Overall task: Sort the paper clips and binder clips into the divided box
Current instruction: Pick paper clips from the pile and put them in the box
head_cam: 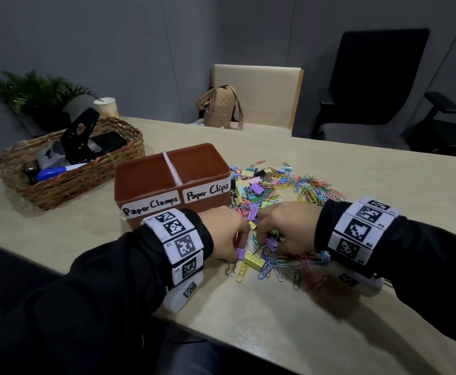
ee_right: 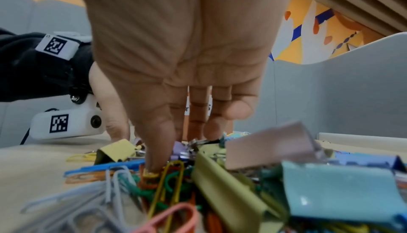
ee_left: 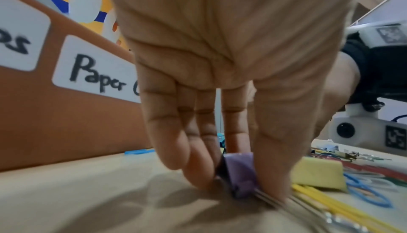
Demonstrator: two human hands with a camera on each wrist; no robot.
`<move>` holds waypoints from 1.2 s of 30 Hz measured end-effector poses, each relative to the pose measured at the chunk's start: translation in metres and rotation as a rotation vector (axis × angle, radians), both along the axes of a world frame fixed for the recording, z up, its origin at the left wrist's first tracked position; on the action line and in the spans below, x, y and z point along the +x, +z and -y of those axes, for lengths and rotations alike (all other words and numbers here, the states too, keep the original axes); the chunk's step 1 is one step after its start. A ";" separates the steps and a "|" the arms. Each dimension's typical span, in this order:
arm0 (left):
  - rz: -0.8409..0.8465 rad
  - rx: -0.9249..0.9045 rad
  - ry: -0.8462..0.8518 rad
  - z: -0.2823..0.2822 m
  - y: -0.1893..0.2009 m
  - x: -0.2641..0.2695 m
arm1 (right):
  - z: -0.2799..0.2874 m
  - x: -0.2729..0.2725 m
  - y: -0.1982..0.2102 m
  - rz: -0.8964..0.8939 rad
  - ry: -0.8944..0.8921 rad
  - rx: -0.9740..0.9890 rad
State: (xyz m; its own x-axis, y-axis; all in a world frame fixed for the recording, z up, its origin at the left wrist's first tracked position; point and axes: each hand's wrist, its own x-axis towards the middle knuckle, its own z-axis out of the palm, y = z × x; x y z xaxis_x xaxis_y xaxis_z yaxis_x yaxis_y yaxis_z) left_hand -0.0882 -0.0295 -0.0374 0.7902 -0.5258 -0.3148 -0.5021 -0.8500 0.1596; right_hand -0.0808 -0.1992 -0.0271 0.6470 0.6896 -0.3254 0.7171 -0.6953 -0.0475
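A brown divided box [head_cam: 145, 174] stands left of the pile, labelled "Paper Clamps" on its left half and "Paper Clips" on its right. The mixed pile of coloured paper clips and binder clips [head_cam: 289, 185] spreads from the box toward me. My left hand [head_cam: 237, 249] pinches a small purple binder clip [ee_left: 239, 172] between thumb and fingers, low on the table at the pile's near left edge. A yellow binder clip [head_cam: 254, 260] lies just right of it. My right hand [head_cam: 269, 240] reaches down into the pile, thumb and fingers closing round another purple binder clip [ee_right: 179, 147].
A wicker basket [head_cam: 67, 182] of oddments stands at the left, with a paper cup [head_cam: 106, 106] and a plant [head_cam: 32, 90] behind it. Across the table are a beige chair with a quilted bag [head_cam: 221, 106] and a black office chair [head_cam: 378, 85].
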 end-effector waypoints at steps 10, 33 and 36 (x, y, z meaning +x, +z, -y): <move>0.039 -0.051 0.187 -0.033 0.001 0.010 | 0.002 -0.001 -0.007 -0.071 -0.020 0.181; 0.191 0.047 -0.067 0.025 0.000 -0.017 | 0.004 0.023 0.001 0.037 -0.370 0.409; 0.140 -0.014 -0.004 0.019 0.004 -0.014 | 0.004 0.023 0.002 0.032 -0.373 0.413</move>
